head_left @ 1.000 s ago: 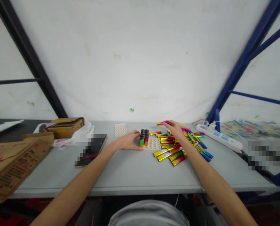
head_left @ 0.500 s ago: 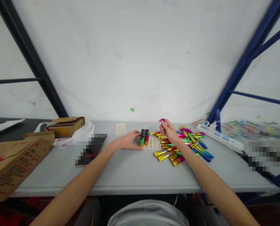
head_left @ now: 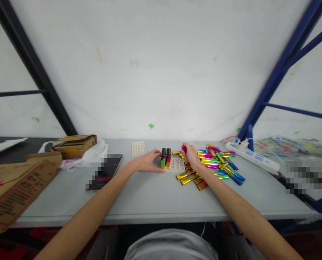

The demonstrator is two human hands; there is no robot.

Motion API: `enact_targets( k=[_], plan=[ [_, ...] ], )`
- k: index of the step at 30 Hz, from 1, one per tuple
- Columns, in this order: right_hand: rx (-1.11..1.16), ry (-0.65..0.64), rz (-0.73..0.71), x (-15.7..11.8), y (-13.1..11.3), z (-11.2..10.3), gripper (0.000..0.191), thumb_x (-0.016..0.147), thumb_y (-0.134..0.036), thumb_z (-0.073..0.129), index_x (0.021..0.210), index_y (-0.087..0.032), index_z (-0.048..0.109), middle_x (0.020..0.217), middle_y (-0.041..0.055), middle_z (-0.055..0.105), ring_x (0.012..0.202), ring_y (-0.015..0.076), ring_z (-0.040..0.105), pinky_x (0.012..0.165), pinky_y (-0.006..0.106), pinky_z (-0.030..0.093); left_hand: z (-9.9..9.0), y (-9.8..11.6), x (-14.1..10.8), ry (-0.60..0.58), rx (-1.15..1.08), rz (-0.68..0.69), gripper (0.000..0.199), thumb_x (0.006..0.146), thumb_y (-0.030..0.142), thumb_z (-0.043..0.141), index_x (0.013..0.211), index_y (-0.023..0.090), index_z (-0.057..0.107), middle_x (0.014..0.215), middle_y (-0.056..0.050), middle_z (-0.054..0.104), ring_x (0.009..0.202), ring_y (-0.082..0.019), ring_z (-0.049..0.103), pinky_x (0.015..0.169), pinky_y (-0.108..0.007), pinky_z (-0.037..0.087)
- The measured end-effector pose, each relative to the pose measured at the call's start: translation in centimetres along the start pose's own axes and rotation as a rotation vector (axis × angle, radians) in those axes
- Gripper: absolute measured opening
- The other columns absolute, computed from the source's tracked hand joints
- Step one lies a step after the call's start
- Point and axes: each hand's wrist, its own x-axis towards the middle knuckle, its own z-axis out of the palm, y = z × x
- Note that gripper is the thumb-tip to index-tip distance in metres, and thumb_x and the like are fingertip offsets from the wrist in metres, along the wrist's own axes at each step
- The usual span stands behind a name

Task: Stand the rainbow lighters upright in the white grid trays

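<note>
Several shiny coloured tubes with black tops (head_left: 165,159) stand upright in two rows on the left part of a cream bumpy tray (head_left: 177,165). My left hand (head_left: 150,160) is beside them on the left, thumb and fingers apart at the tray's edge. My right hand (head_left: 190,155) is closed round a dark pink tube (head_left: 184,148), above the tray's back right corner. Loose shiny tubes in gold, blue, green and pink (head_left: 232,175) lie in a pile under and to the right of my right wrist.
A second cream tray (head_left: 138,149) lies at the back. On the left are a dark flat box (head_left: 108,171), a small carton (head_left: 75,147) in white plastic and a large carton (head_left: 22,189). A white power strip (head_left: 254,158) lies at the right.
My right hand has come down and slightly left with the tube, closer to the tray. My left hand has stayed in place beside the standing tubes.
</note>
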Motion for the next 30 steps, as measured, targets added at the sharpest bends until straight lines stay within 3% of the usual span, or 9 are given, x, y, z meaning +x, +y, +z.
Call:
enact_targets(
  k=[3, 7, 14, 22, 26, 30],
  plan=[
    [0.105, 0.061, 0.075, -0.1, -0.2, 0.3, 0.044, 0.090, -0.042, 0.037, 0.050, -0.025, 0.033, 0.043, -0.0036, 0.030, 0.041, 0.0126, 0.029, 0.047, 0.030, 0.027, 0.0, 0.0, 0.0, -0.009, 0.009, -0.003, 0.077, 0.072, 0.059, 0.082, 0.134, 0.019, 0.060, 0.145, -0.015, 0.053, 0.131, -0.036, 0.053, 0.115, -0.047, 0.041],
    [0.120, 0.048, 0.087, -0.2, -0.2, 0.4, 0.041, 0.088, -0.040, 0.041, 0.051, -0.025, 0.032, 0.044, -0.0043, 0.030, 0.042, 0.0120, 0.027, 0.047, 0.029, 0.024, -0.1, 0.1, 0.0, -0.027, 0.026, -0.017, 0.079, 0.074, 0.059, 0.081, 0.137, 0.018, 0.059, 0.146, -0.015, 0.052, 0.133, -0.036, 0.052, 0.117, -0.047, 0.039],
    [0.207, -0.048, 0.070, -0.8, -1.5, 0.7, 0.059, 0.090, -0.068, 0.040, 0.052, -0.023, 0.044, 0.045, -0.0050, 0.030, 0.043, 0.0110, 0.027, 0.047, 0.028, 0.021, 0.0, 0.1, -0.1, -0.004, 0.005, 0.005, 0.077, 0.073, 0.061, 0.081, 0.135, 0.020, 0.060, 0.144, -0.014, 0.054, 0.130, -0.035, 0.054, 0.114, -0.045, 0.042],
    [0.011, 0.091, 0.010, -0.5, -1.0, 0.2, 0.043, 0.088, -0.042, 0.041, 0.049, -0.024, 0.037, 0.044, -0.0035, 0.035, 0.046, 0.0129, 0.035, 0.051, 0.029, 0.029, 0.2, -0.4, 0.0, -0.011, 0.024, 0.001, 0.079, 0.074, 0.062, 0.080, 0.137, 0.020, 0.059, 0.144, -0.014, 0.053, 0.131, -0.035, 0.053, 0.116, -0.045, 0.040],
    [0.107, 0.099, 0.057, -0.3, -0.6, 0.0, 0.051, 0.092, -0.056, 0.040, 0.052, -0.024, 0.040, 0.045, -0.0035, 0.036, 0.044, 0.0125, 0.033, 0.047, 0.029, 0.026, 0.1, -0.3, 0.0, -0.010, 0.031, -0.004, 0.078, 0.074, 0.063, 0.079, 0.136, 0.020, 0.059, 0.144, -0.014, 0.053, 0.130, -0.034, 0.054, 0.115, -0.044, 0.041],
    [0.189, 0.051, 0.033, -0.1, -0.4, 0.1, 0.064, 0.090, -0.078, 0.037, 0.064, -0.022, 0.055, 0.047, -0.0050, 0.036, 0.042, 0.0123, 0.034, 0.044, 0.028, 0.027, 0.1, -0.4, 0.0, -0.009, 0.028, 0.006, 0.078, 0.074, 0.064, 0.079, 0.136, 0.020, 0.060, 0.144, -0.014, 0.053, 0.129, -0.035, 0.054, 0.114, -0.046, 0.042]
  ],
)
